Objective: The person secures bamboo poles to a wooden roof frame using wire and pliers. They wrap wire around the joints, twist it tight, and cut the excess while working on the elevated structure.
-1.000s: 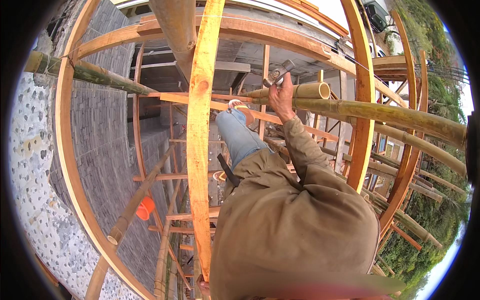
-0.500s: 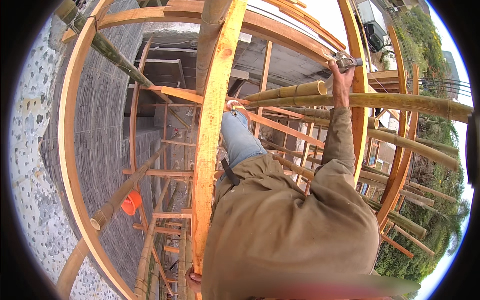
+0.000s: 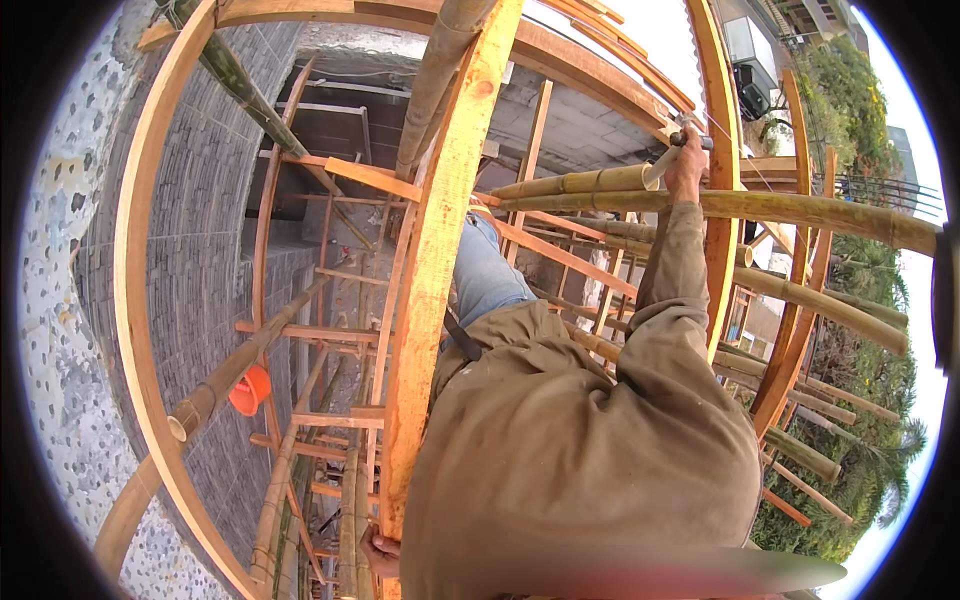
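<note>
My right hand [image 3: 685, 170], at the end of an outstretched arm, is closed around a hammer [image 3: 703, 142] whose dark metal head shows past the fingers. It is beside an upright-looking timber on the right, close to the corner where that timber meets a curved-looking cross beam [image 3: 590, 75]. At the bottom, my left hand [image 3: 382, 553] curls its fingers around the edge of a long wooden beam [image 3: 445, 230] that runs up through the middle of the view. My sleeve and body hide part of that beam and the left arm.
Bamboo poles [image 3: 820, 208] and sawn timbers form scaffolding all around, with gaps down to lower levels. An orange bucket [image 3: 250, 390] hangs or sits by a bamboo pole at left. A grey brick-patterned wall [image 3: 190, 230] rises beyond. Trees and a parked vehicle [image 3: 748, 60] are at right.
The hammer and right hand have shifted slightly downward. The view has tilted a little, so the central beam leans more to the right. My left hand stays on the beam.
</note>
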`<state>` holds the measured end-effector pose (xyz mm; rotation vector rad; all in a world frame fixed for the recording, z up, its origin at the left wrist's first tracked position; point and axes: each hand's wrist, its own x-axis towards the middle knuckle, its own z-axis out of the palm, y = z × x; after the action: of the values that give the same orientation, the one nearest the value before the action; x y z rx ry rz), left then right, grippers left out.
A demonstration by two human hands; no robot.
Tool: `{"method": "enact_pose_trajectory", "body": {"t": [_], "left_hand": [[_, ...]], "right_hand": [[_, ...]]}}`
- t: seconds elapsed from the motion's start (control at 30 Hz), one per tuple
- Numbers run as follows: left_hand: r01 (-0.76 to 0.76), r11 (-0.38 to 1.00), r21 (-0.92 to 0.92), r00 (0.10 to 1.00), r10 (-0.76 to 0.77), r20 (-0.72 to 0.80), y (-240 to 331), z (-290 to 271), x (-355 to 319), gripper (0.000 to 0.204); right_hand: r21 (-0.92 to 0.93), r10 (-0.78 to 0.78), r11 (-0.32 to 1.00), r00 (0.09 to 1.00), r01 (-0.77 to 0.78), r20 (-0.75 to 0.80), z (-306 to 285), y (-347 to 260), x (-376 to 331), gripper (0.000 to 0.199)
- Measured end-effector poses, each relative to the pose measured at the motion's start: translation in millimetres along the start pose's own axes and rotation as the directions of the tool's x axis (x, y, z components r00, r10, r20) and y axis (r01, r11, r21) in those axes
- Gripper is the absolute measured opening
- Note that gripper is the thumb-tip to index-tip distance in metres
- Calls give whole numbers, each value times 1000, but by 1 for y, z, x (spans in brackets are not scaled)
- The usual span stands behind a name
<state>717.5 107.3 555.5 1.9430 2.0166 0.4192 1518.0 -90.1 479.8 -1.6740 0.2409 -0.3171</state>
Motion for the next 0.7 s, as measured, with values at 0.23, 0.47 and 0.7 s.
{"method": "enact_pose_trajectory", "body": {"t": [0.23, 0.47, 0.7], "left_hand": [[-34, 998, -47, 999, 33, -25, -11, 3, -2, 58], [-23, 1000, 9, 999, 23, -27, 6, -3, -2, 58], [27, 999, 39, 998, -24, -63, 18, -4, -3, 61]], "right_hand": [[-178, 224, 957, 973, -231, -59, 1, -5, 26, 29], [-765, 321, -187, 775, 616, 545, -35, 101, 147, 34], [-893, 352, -198, 880, 403, 319, -45, 125, 144, 31]]}}
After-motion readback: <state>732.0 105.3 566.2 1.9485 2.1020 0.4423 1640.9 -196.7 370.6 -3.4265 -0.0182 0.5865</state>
